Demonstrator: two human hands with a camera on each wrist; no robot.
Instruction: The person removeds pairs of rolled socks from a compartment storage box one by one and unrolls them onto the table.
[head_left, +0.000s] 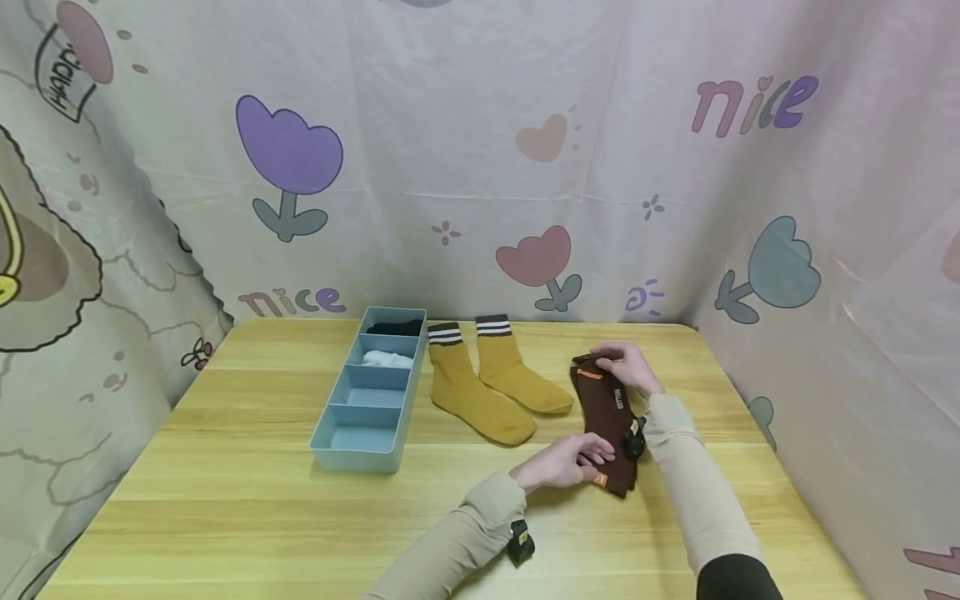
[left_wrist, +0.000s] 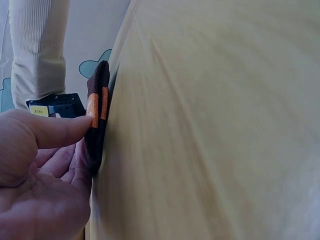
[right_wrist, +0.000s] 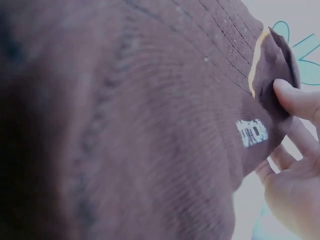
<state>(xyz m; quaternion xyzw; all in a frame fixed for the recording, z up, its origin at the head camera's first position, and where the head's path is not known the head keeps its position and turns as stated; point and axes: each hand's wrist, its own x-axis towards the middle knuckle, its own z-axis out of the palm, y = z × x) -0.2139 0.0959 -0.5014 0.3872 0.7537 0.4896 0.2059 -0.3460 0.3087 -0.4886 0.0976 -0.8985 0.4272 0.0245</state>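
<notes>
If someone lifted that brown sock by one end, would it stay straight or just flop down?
The brown sock would probably flop: it is soft ribbed knit lying flat on the table, and its edge already bends where the right hand pinches it. It likely weighs little, being thin fabric. It seems unlikely to slip, since the left hand pinches it easily.

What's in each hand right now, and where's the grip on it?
Both hold the brown sock lying on the table. The left hand pinches its near end by the orange stripe; the right hand pinches the far end.
</notes>
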